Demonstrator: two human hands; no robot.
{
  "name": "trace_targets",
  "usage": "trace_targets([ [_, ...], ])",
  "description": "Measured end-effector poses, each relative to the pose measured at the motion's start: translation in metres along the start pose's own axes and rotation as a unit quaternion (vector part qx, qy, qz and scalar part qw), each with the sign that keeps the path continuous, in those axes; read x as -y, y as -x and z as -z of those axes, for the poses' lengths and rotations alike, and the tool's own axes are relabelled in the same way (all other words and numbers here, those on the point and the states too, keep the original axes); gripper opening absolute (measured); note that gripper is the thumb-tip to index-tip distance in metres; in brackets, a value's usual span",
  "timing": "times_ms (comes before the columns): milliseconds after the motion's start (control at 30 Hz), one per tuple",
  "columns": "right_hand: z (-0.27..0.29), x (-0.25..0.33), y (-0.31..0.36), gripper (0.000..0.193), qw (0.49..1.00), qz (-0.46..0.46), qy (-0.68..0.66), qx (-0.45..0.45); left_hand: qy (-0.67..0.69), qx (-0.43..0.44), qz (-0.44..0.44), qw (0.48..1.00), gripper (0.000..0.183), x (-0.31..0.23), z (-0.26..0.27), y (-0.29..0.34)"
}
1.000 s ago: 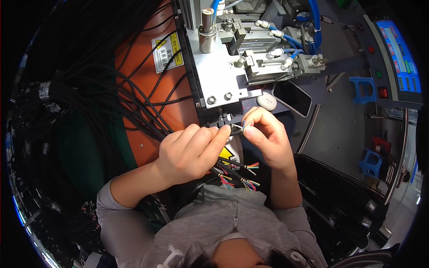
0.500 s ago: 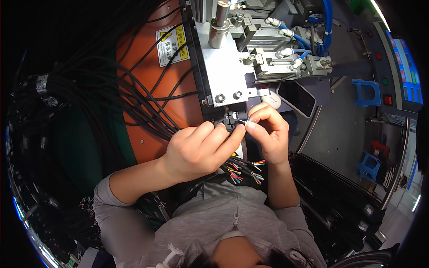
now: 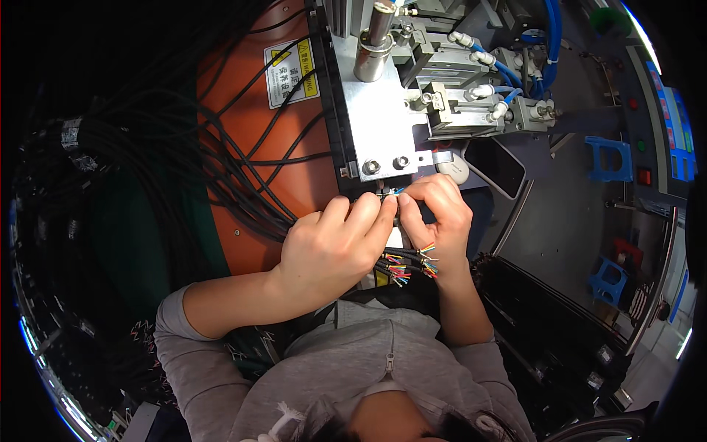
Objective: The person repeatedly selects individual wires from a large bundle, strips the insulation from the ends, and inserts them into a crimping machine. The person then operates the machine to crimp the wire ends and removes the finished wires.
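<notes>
Both hands meet just under a grey metal press block [image 3: 375, 125]: the left hand [image 3: 331, 247] and right hand [image 3: 438, 214] pinch a small cable end [image 3: 390, 195] between fingertips. Stripped coloured wire tips [image 3: 409, 265] fan out below; black cables [image 3: 221, 162] cross the orange panel [image 3: 250, 88].

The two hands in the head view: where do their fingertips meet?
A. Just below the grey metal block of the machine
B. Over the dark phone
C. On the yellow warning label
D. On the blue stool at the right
A: the left hand and right hand pinch together at a small cable end directly under the grey metal block.
</notes>
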State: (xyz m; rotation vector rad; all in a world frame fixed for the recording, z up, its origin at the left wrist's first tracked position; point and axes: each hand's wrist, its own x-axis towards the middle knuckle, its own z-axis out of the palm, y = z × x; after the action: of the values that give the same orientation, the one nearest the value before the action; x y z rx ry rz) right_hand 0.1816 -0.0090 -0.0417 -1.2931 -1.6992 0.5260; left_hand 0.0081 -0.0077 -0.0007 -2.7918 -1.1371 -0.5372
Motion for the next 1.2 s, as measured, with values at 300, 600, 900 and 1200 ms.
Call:
trace_targets([
  [300,-0.005,-0.003,0.001,0.004,0.998,-0.017,-0.040,-0.050,0.016,0.001,0.007,1.000,0.036,0.000,0.000,-0.001],
  [600,-0.001,-0.001,-0.001,0.005,0.999,-0.021,-0.029,-0.005,0.005,0.031,0.021,0.999,0.038,-0.003,0.004,-0.002],
  [900,-0.013,-0.014,0.011,0.005,0.918,-0.269,-0.291,0.000,0.060,-0.046,0.006,0.997,0.031,0.006,-0.007,-0.001],
  [1200,-0.014,-0.006,0.009,0.010,0.972,-0.189,-0.140,-0.033,0.082,-0.029,0.037,0.995,0.024,0.009,-0.002,-0.003],
])
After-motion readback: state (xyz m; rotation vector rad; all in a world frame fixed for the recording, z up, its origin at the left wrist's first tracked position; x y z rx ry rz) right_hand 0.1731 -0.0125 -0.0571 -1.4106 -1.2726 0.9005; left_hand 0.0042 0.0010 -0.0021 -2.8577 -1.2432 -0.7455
